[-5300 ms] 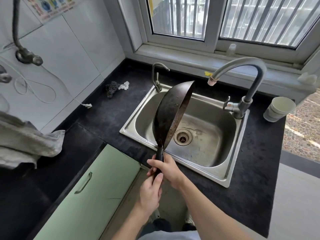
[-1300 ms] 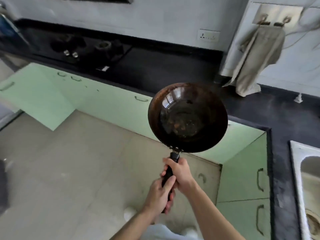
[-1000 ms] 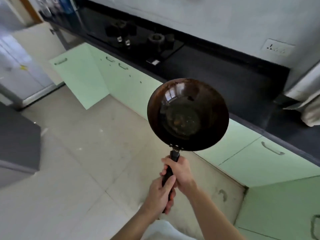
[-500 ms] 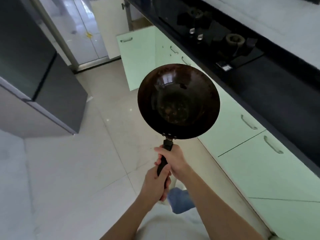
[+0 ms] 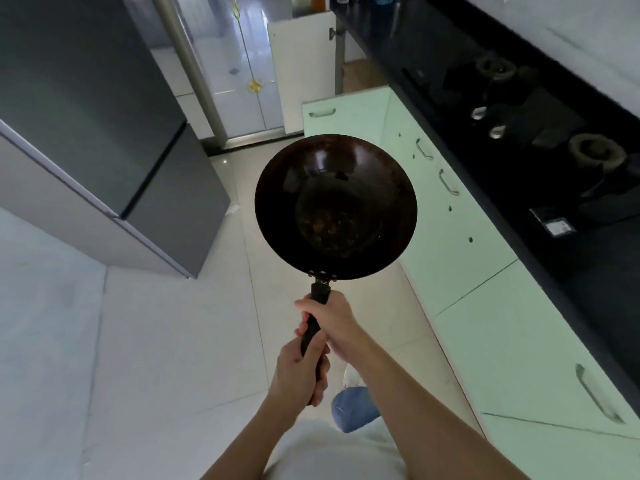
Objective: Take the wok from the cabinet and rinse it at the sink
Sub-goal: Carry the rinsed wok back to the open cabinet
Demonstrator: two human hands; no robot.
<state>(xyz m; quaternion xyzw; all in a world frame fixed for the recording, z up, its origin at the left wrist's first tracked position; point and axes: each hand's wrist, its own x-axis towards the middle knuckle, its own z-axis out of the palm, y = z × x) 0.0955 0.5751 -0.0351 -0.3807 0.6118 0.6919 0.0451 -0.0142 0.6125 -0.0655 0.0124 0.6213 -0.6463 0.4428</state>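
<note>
Floor (image 5: 166,341): pale glossy tiles are filling the middle and left of the view. Refrigerator (image 5: 86,116): a tall grey unit is standing at the left, its doors facing the aisle. Cabinets (image 5: 485,306): a run of pale green doors with metal bar handles is lining the right side under a black countertop (image 5: 588,271). Glass door (image 5: 239,64): it is showing at the far end of the aisle, with a yellow ornament on the pane. Gas hob (image 5: 540,133): it is sitting in the countertop at upper right, with two burners and two knobs visible.

Wok (image 5: 336,207): dark, round, with brownish marks in its bowl; it is being held out over the floor, just left of the cabinet fronts, its opening tipped toward the camera. Its black handle (image 5: 320,294) is pointing back toward the person.

Right hand (image 5: 334,322): it is gripping the handle nearer the bowl, fingers wrapped closed around it. Left hand (image 5: 299,374): it is clasping the handle's lower end, directly behind the right hand and touching it.
</note>
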